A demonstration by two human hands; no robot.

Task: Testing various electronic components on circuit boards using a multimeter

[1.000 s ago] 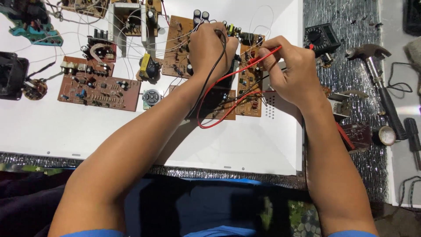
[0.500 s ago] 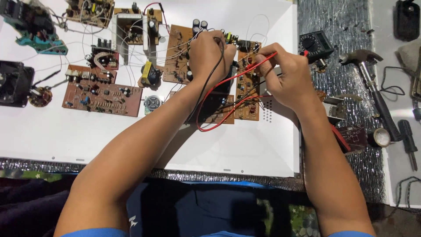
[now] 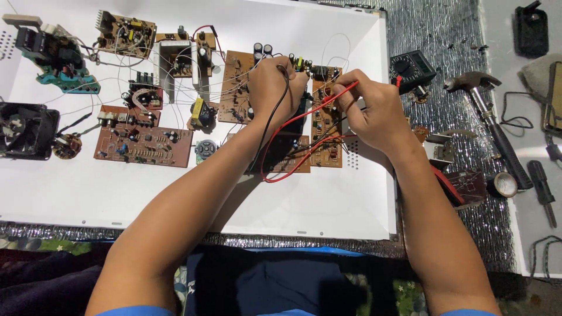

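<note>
- Hands meet over a brown circuit board (image 3: 325, 126) that lies on a white panel (image 3: 328, 205), a little toward 1 o'clock from the middle of the view.
- The left hand (image 3: 275, 85) is curled shut around a black probe lead (image 3: 270, 126), knuckles up, pressing down at the board's 10 o'clock corner; the probe tip itself is hidden under the fingers.
- The right hand (image 3: 372, 114) pinches a red probe (image 3: 342, 93) between thumb and fingertips, the other fingers folded in; the probe slants toward 10 o'clock, its tip just over the board's top edge.
- Red and black wires loop from both hands down toward 6 o'clock, crossing the board and the panel below it.
- A small black multimeter (image 3: 413, 70) sits at 2 o'clock from the right hand, on the silver foil mat (image 3: 445, 35).
- A hammer (image 3: 489, 120) lies at 3 o'clock on the mat, with a roll of tape (image 3: 502, 184) near its handle end.
- A second, longer brown board (image 3: 143, 146) lies at 9 o'clock, well apart from the hands.
- A black fan (image 3: 23, 130) sits at the far 9 o'clock edge, and more small boards are spread along 11 o'clock.
</note>
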